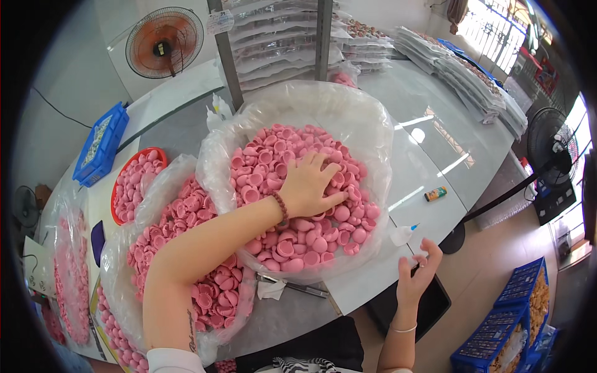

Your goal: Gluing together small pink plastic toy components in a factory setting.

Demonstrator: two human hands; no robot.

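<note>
Left forearm (pixel 230 237) crosses bag (pixel 368 118) rim.

1 fisheye view, worn on the head, looks steeply down and forward from above the near edge of the table (pixel 423 90). It is close over the left hand (pixel 309 184) and right hand (pixel 418 273). Its wide field spans from the orange fan (pixel 165 43) at far left to the blue crates (pixel 490 339) at near right, straight edges bending toward the rim.
</note>
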